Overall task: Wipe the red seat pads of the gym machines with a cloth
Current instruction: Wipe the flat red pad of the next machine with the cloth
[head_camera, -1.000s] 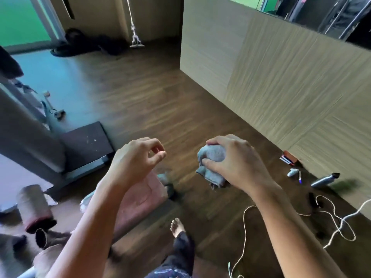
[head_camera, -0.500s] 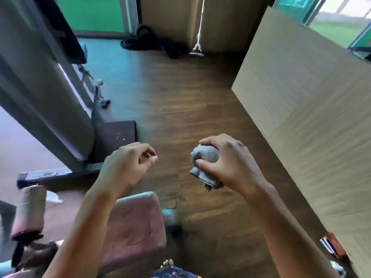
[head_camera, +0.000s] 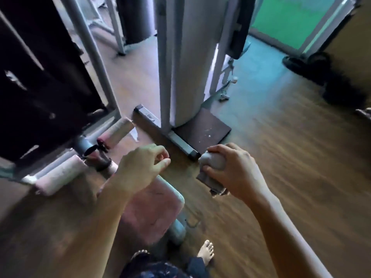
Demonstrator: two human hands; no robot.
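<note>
My right hand (head_camera: 234, 171) is closed around a bunched grey cloth (head_camera: 212, 167), held in the air above the wooden floor. My left hand (head_camera: 140, 165) hovers to its left with fingers loosely curled and nothing in it. Below my left forearm lies a faded red seat pad (head_camera: 152, 209) of a gym machine, partly hidden by the arm. Two faded red roller pads (head_camera: 118, 131) (head_camera: 58, 173) sit to the left on the machine's frame.
A grey machine column (head_camera: 184, 61) on a dark base plate (head_camera: 204, 129) stands ahead. A black weight stack (head_camera: 40, 77) fills the left. Dark bags (head_camera: 321, 67) lie by the glass door at right. My bare foot (head_camera: 205, 251) rests on the floor (head_camera: 291, 157).
The view has swung left: the wooden wall panel has left the frame and the machine column, roller pads and weight stack have come in. Both hands keep their poses, the right still gripping the cloth.
</note>
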